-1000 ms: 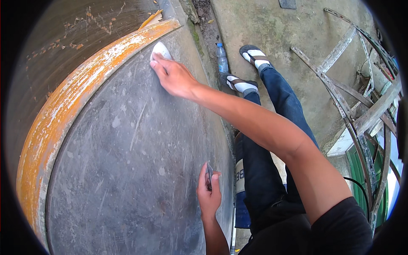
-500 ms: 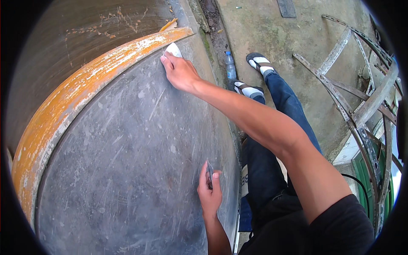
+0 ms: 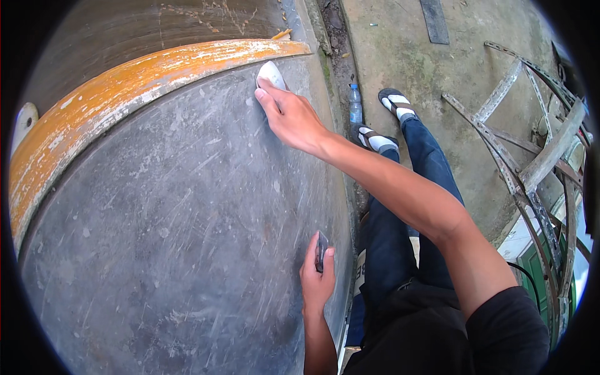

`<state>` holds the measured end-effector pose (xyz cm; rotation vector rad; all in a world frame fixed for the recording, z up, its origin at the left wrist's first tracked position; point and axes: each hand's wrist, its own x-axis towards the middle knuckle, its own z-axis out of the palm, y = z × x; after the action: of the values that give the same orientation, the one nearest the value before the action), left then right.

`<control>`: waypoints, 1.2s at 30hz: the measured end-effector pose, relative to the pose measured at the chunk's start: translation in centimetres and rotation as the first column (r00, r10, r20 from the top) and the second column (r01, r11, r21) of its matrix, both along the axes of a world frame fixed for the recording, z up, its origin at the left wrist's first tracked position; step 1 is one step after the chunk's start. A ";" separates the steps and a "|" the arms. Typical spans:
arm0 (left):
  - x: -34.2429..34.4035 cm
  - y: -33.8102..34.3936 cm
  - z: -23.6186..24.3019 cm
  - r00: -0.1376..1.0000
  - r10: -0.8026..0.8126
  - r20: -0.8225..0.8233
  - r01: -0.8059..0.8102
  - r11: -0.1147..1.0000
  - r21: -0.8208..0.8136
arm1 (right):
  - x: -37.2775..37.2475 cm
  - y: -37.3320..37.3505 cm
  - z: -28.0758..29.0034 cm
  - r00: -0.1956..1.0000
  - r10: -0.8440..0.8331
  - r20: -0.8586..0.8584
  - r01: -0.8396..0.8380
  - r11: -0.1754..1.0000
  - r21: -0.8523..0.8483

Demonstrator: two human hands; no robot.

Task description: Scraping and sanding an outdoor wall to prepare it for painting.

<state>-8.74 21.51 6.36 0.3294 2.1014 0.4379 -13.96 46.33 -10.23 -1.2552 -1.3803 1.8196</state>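
My right hand (image 3: 289, 115) reaches across to the far part of a large grey, scuffed surface (image 3: 187, 206). Its fingers press a pale, pointed flat piece (image 3: 270, 74) against that surface, just below the worn orange rim (image 3: 147, 70). What the piece is made of, I cannot make out. Lower down, near the surface's right edge, my left hand (image 3: 317, 278) grips a small dark flat piece with a pointed tip (image 3: 321, 245) between thumb and fingers. The fingers hide part of each piece.
A plastic bottle with a blue cap (image 3: 355, 107) stands beside my feet on the concrete floor (image 3: 400, 56). At the right rises a weathered frame of bars (image 3: 553, 147). A dark flat strip (image 3: 434, 22) lies farther off, and brown boarding (image 3: 112, 44) lies beyond the orange rim.
The whole view has shifted, so the scene sits farther right and slightly lower. My right hand has slid a little leftward along the rim with the pale piece. Both hands keep their grips.
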 end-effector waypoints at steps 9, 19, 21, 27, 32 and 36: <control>0.3 -0.8 0.7 1.000 -0.018 -0.004 0.018 1.000 0.010 | -0.3 1.0 1.7 1.000 -0.024 -0.016 0.023 0.998 -0.058; 0.1 -0.7 1.0 0.997 -0.081 -0.001 0.081 0.997 0.003 | 0.0 1.6 -0.2 0.999 -0.051 0.019 0.052 0.997 -0.061; -0.2 -1.2 0.9 0.997 -0.071 -0.002 0.071 0.997 -0.005 | 0.8 -1.6 0.4 0.999 -0.030 -0.024 0.029 0.998 -0.055; -0.4 -0.8 1.1 0.992 -0.126 -0.023 0.127 0.990 0.055 | 3.0 -9.8 -0.7 0.996 -0.031 -0.085 0.024 0.996 -0.085; 0.0 0.3 1.1 0.997 -0.067 -0.023 0.069 0.995 0.072 | 2.1 -6.1 -3.3 0.995 -0.103 0.018 0.105 0.978 -0.181; -0.4 -0.8 1.4 0.998 -0.039 -0.053 0.044 0.995 0.092 | 3.8 -14.3 -0.2 0.999 -0.045 -0.026 0.038 0.973 -0.226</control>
<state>-9.10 20.68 7.77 0.4416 2.1242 0.5084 -10.14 32.00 -10.44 -1.3508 -1.1469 2.0015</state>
